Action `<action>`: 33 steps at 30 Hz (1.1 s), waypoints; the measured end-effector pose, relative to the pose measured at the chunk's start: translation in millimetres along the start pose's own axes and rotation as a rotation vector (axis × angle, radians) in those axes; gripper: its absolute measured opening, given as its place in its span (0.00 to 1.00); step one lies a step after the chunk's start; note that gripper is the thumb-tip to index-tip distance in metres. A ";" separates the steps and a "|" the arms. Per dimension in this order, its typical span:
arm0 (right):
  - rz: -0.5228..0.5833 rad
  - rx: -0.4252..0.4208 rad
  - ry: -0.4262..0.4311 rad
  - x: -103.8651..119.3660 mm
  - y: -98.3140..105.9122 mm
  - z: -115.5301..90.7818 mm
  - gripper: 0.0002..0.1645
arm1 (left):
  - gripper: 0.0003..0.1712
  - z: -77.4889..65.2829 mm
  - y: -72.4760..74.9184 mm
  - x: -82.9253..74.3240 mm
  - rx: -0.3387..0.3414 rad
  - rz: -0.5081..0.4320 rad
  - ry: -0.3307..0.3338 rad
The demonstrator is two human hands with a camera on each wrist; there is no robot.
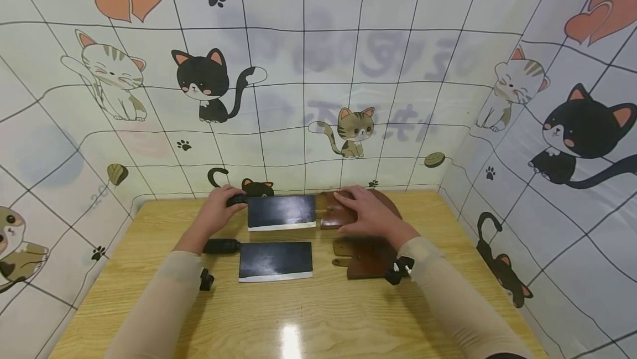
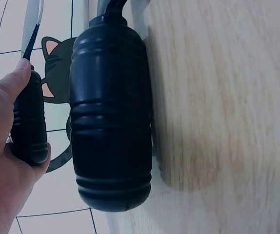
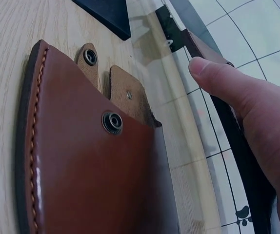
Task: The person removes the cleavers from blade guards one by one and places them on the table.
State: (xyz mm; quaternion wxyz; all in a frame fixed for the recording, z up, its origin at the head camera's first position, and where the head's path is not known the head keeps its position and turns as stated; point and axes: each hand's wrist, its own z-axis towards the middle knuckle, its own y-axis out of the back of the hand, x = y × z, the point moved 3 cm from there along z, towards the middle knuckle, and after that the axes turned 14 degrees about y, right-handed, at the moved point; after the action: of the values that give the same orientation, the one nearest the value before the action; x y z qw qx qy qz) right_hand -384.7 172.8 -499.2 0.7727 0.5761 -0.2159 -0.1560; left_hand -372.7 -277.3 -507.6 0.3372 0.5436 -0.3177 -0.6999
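Note:
My left hand (image 1: pixel 219 211) grips the black ridged handle (image 2: pixel 30 117) of the far cleaver (image 1: pixel 281 212). That cleaver's dark blade points right, with its bright edge toward me. At the blade's right end, my right hand (image 1: pixel 372 214) holds a brown leather sheath (image 1: pixel 334 219), its thumb (image 3: pixel 213 73) along one side. The blade tip is at or close to the sheath's mouth; whether it is inside I cannot tell. Nearer me lies a second cleaver (image 1: pixel 275 261), its black handle (image 2: pixel 111 117) to the left. To its right is a second leather sheath (image 3: pixel 91 156) with a snap stud.
The things are on a light wooden table (image 1: pixel 259 315) with a glare spot near its front. A white cloth wall (image 1: pixel 278 115) printed with cats and grid lines stands right behind the table's back edge and on both sides.

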 end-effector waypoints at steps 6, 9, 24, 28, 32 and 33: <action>0.007 0.012 -0.016 -6.4 1.8 -4.3 0.65 | 0.22 0.9 1.6 6.5 -0.005 0.007 -0.010; 0.020 0.024 -0.031 -8.0 3.8 -6.8 0.65 | 0.23 1.1 2.3 9.5 0.009 0.009 0.007; 0.053 0.047 -0.077 -27.2 1.3 -20.6 0.64 | 0.25 -1.4 3.6 13.3 0.058 0.043 0.081; 0.075 0.046 -0.091 -31.9 -0.8 -22.5 0.64 | 0.25 0.7 1.7 15.2 0.064 0.049 0.077; 0.100 0.049 -0.109 -36.3 -2.9 -24.6 0.64 | 0.24 3.0 -1.5 17.6 0.066 0.046 0.069; 0.104 0.052 -0.114 -37.3 -3.6 -25.1 0.64 | 0.24 3.5 -2.6 18.4 0.066 0.044 0.067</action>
State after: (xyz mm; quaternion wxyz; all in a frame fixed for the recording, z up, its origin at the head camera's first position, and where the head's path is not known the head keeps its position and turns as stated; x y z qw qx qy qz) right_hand -403.7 210.7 -514.5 0.7509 0.5744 -0.2931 -0.1425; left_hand -379.8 -290.6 -518.9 0.3448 0.5704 -0.3408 -0.6630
